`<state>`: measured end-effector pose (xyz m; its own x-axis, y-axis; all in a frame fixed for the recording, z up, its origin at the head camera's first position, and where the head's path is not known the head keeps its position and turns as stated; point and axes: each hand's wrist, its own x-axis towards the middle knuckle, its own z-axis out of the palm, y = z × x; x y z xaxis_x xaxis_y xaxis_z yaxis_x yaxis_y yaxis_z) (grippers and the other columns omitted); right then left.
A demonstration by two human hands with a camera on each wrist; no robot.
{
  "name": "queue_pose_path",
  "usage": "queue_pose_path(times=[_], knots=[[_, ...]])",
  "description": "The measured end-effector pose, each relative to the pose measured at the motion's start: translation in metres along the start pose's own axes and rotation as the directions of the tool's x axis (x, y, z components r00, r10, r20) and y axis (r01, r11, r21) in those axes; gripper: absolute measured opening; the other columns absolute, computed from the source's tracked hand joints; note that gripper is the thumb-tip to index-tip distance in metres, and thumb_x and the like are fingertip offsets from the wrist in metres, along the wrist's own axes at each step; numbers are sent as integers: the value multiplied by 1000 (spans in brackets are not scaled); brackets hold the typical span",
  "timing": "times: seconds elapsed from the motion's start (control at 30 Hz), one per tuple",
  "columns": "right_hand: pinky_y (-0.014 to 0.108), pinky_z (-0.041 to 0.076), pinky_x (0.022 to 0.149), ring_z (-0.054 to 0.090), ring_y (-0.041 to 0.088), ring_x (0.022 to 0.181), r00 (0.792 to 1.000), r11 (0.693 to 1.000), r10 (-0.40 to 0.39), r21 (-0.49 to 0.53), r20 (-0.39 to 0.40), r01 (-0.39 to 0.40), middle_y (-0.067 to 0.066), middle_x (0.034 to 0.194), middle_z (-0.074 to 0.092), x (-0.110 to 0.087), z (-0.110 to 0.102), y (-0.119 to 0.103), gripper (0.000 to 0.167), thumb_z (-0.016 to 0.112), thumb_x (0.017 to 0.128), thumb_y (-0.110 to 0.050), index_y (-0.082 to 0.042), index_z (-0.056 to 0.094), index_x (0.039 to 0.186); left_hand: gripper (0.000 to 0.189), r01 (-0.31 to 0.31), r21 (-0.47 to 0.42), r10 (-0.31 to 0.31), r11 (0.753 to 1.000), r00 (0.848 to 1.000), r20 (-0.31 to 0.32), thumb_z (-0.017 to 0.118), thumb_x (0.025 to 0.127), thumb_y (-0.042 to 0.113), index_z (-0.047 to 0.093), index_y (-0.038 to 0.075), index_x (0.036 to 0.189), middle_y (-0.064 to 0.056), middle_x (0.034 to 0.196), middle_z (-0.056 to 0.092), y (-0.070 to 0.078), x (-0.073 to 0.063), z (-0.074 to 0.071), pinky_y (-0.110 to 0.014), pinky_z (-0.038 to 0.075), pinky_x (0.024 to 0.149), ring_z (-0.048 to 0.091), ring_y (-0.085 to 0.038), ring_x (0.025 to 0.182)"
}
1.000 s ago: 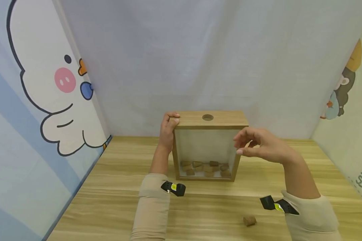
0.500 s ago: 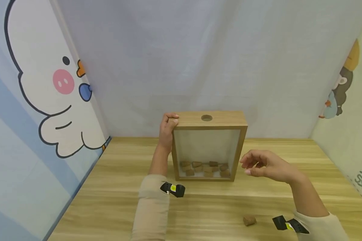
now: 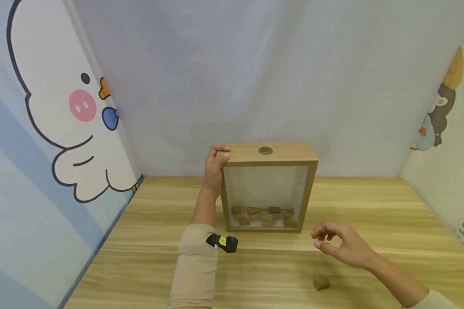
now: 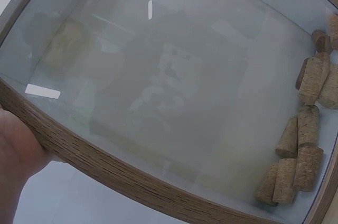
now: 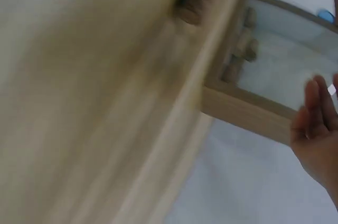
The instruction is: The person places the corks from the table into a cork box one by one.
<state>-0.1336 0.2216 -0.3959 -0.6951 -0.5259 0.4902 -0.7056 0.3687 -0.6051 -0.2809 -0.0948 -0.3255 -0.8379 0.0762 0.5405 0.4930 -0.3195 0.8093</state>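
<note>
A wooden display box (image 3: 308, 193) with a clear front stands upright on the table, a round hole (image 3: 265, 150) in its top. Several corks (image 3: 268, 217) lie along its bottom inside; the left wrist view shows these corks (image 4: 285, 179) close up. My left hand (image 3: 214, 166) grips the box's upper left corner, thumb on the top edge. To the right of the box my right hand (image 3: 342, 243) hovers over the table with loosely bent fingers and nothing in them. Below that hand one loose cork (image 3: 321, 282) lies on the table; the right wrist view is blurred.
The wood-grain table (image 3: 147, 257) runs back to a pale curtain (image 3: 255, 77) close behind the box. Printed panels stand on both sides, with a white cartoon duck (image 3: 50, 94) on the left one. A black wrist camera (image 3: 222, 242) sits on the left sleeve.
My right hand has moved down and away from beside the box's upper right to above the table, closer to the loose cork. The left hand and the box stay put.
</note>
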Motion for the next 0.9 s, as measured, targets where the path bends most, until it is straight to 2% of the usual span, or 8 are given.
queue_pose_path(times=[0.07,0.23,0.33,0.43,0.6,0.7,0.8,0.9], knots=[[28,44,62,54,10,72,996,998,-41,-43,-82,37,-5,89,61,-8,8,2,31,66,73,13,-8,61,96,12,0,13,0,1000,1000,-1,45,84,21,48,18,95,-3,108,41,-1,0,0,-28,37,69,42,-12,77],[24,42,60,53,8,69,983,996,-34,-82,-181,19,-4,86,62,-31,22,3,37,66,68,15,-8,60,96,14,-20,70,21,997,1000,-2,45,84,24,48,17,96,-4,112,40,-2,-1,-1,-33,28,85,37,-17,100],[23,41,59,52,8,69,974,996,3,-88,-225,-23,-3,86,61,-46,30,6,37,67,69,13,-7,60,99,15,-28,85,28,996,1000,-2,44,84,24,48,16,96,-4,113,40,-1,0,-2,-36,25,89,34,-19,106],[23,41,58,51,9,70,968,990,57,-109,-246,-87,0,87,60,-59,37,8,39,71,68,10,-3,59,103,15,-27,80,28,996,1000,-1,45,84,24,48,16,97,-4,112,40,-1,0,-2,-35,26,88,35,-19,104],[27,43,65,51,14,81,959,967,207,-111,-191,-231,8,103,58,-73,40,8,51,77,70,-2,-4,54,116,14,-27,54,27,998,1000,-1,45,84,22,48,15,96,-4,110,40,-2,1,-1,-32,29,85,37,-17,97],[34,47,73,53,23,92,946,950,295,-62,-135,-305,12,113,53,-78,40,8,54,76,74,-9,-4,52,121,15,-24,51,24,998,1000,0,45,84,22,48,15,97,-4,111,40,-2,1,-1,-31,29,83,37,-17,96],[45,47,79,52,30,100,937,938,340,-41,-82,-344,11,117,52,-80,41,11,51,76,76,-17,-3,55,120,15,-21,48,21,999,1000,2,45,84,22,48,14,97,-4,110,40,-2,1,-1,-31,30,82,37,-17,94],[50,45,81,49,27,105,934,932,353,-73,-51,-356,6,116,53,-83,44,14,48,76,75,-25,-6,60,115,14,-18,45,18,999,1000,6,46,84,21,47,14,97,-4,110,40,-2,1,-1,-31,30,81,37,-16,93]])
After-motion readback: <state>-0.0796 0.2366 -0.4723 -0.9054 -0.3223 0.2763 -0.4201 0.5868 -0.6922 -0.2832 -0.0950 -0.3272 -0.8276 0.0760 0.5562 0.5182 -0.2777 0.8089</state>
